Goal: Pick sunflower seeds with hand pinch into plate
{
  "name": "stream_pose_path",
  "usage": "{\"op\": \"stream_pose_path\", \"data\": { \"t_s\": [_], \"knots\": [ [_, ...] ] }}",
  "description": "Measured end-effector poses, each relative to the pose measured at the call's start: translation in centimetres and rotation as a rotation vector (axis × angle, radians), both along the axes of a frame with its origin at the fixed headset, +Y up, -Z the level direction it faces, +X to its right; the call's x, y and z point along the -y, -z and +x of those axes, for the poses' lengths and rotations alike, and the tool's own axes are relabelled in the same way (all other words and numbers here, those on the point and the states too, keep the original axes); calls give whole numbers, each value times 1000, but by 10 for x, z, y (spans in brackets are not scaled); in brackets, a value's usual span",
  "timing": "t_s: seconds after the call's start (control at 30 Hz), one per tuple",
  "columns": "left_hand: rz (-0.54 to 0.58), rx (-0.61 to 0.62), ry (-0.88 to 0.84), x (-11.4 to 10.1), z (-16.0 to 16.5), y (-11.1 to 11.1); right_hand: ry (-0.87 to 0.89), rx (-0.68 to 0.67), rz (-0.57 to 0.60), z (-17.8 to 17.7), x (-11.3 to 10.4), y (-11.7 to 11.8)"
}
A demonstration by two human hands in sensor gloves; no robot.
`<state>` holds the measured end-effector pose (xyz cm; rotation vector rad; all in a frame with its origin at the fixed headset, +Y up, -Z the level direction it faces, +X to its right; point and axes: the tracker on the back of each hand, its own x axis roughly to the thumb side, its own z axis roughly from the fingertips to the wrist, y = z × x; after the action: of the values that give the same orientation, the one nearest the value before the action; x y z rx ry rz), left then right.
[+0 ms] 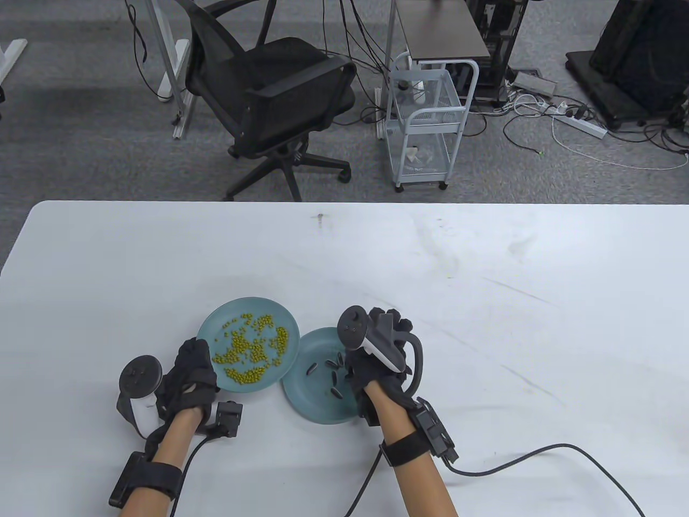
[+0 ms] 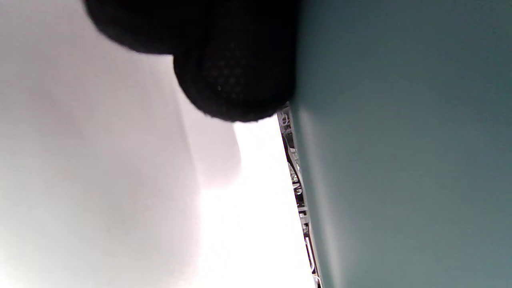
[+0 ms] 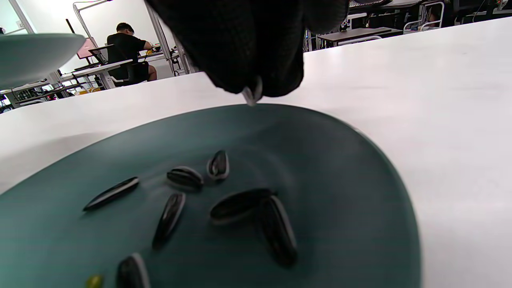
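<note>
- Black-gloved right hand hangs over the near teal plate, its fingertips pinching one sunflower seed.
- More sunflower seeds lie loose in that plate.
- The left hand grips the near-left rim of the far plate, which holds green beans.
- Both plates touch on the white bench.
</note>
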<state>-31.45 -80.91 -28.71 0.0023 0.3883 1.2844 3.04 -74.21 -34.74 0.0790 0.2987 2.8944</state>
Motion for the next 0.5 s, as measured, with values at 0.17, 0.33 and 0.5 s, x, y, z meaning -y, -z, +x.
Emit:
{"op": "stream_pose_path", "data": {
  "t_s": [0.17, 0.33, 0.5],
  "knots": [
    [-24, -37, -46, 2, -7, -1, -16, 3, -7, 1, -1, -1],
    [-52, -103, -169, 13, -22, -2, 31, 25, 0, 10, -9, -4],
    [-78, -188, -281, 20, -40, -4, 47, 35, 17, 31, -20, -11]
  ]
}}
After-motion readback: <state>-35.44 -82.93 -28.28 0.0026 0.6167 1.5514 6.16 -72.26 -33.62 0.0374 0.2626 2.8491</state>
